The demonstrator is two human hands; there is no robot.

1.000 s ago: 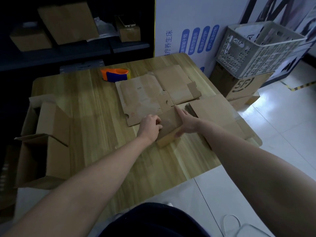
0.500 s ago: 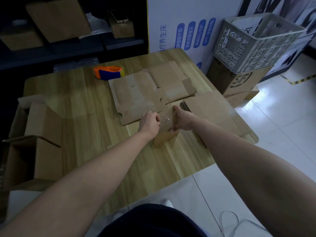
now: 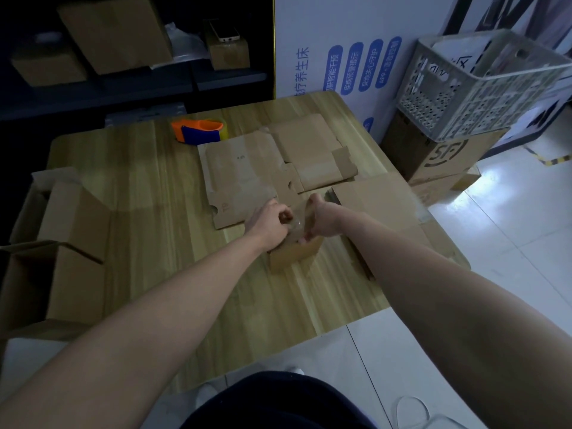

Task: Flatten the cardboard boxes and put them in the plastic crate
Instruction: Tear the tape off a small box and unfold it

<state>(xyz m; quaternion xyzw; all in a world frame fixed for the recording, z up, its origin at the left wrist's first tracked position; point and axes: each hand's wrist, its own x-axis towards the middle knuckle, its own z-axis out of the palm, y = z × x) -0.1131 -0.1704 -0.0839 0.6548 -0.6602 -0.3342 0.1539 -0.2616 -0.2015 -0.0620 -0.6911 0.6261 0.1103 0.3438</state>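
1. A wooden counter [image 3: 148, 193] fills the middle of the view, with white floor tiles to its right and near edge.
2. Open cardboard boxes [image 3: 62, 252] stand at the counter's left edge, flaps up, partly off the side.
3. A grey plastic crate [image 3: 483, 88] sits well to the right of the counter, tilted, on top of a printed brown carton [image 3: 445, 153] on the floor.
4. Flattened cardboard sheets [image 3: 244, 174] lie spread on the far half of the counter; another flat sheet [image 3: 380, 205] lies at the right edge, partly under the right forearm.
5. A small cardboard box [image 3: 294, 252] stands on the counter near the middle, just in front of the flat sheets, not yet flattened.
6. An orange and blue tape dispenser [image 3: 198, 131] rests on the far side of the counter, just beside the flat sheets.
7. The left hand [image 3: 269, 224] is curled closed on the small box's top left edge.
8. The right hand [image 3: 322, 218] is closed on the box's top right edge, fingers tucked downward; a shiny strip, possibly clear tape, shows between the two hands.
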